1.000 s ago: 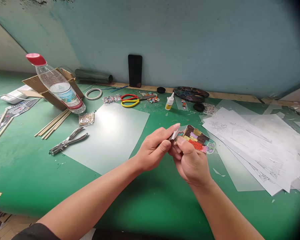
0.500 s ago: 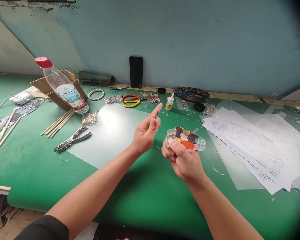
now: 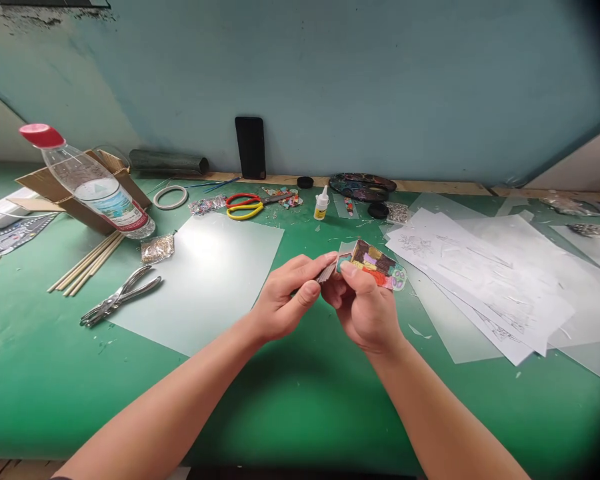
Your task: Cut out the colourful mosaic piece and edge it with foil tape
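My right hand (image 3: 373,303) pinches a clear-edged plastic cutout (image 3: 377,267) coloured in brown, yellow, orange, pink and teal, with purple spots at its rounded end. Its thumb lies on the coloured face. Between the thumb and fingers of my left hand (image 3: 287,297) is a small grey-brown ridged piece (image 3: 327,272), whose kind I cannot make out. That piece is right beside the cutout's left edge; whether the two touch is unclear. Behind both hands, a small white glue bottle (image 3: 321,205) stands upright on the green table (image 3: 290,393).
A frosted sheet (image 3: 200,287), a silver hole punch (image 3: 120,298), wooden sticks (image 3: 87,263) and a tilted water bottle (image 3: 105,200) are at left. Red-and-yellow scissors (image 3: 245,205) and a phone (image 3: 251,148) are at the back. Drawn papers (image 3: 485,280) overlap at right.
My left hand has come to the right and down, bringing the ridged piece up beside the cutout. The right hand still grips the cutout. The camera view has shifted slightly right.
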`<state>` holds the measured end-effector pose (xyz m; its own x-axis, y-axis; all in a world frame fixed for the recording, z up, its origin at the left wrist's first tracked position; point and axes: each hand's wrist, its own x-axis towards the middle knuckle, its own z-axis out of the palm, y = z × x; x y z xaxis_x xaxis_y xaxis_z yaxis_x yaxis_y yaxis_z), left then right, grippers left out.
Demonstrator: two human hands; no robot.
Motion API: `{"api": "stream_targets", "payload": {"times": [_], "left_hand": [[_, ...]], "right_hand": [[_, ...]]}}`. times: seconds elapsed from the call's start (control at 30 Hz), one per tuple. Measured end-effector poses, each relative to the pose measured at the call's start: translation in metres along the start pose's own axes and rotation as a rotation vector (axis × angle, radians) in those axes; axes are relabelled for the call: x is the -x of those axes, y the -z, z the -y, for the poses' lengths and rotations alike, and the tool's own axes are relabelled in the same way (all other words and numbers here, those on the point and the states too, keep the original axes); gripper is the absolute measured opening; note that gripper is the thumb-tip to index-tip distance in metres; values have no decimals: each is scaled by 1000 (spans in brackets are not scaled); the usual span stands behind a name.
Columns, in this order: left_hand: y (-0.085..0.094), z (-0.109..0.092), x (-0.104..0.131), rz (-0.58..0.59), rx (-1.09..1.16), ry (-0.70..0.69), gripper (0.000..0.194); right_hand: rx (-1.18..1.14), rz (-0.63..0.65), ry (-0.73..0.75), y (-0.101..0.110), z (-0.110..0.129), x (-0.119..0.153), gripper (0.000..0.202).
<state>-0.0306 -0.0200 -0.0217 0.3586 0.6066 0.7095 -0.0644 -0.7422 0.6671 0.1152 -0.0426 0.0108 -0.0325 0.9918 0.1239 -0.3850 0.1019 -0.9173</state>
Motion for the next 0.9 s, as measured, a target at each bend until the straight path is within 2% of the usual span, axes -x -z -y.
{"api": "stream_targets", "payload": {"times": [0.4, 0.6, 0.9], "left_hand": [[1, 5, 4, 2, -21, -46, 47], [1, 5, 4, 2, -41, -29, 47], [-5, 3, 6, -23, -14, 13, 47]], "right_hand": [[-15, -2, -25, 2, -3, 3, 48], [25, 25, 0, 7, -7, 4, 47], [-43, 26, 8, 7, -11, 4, 43]]}}
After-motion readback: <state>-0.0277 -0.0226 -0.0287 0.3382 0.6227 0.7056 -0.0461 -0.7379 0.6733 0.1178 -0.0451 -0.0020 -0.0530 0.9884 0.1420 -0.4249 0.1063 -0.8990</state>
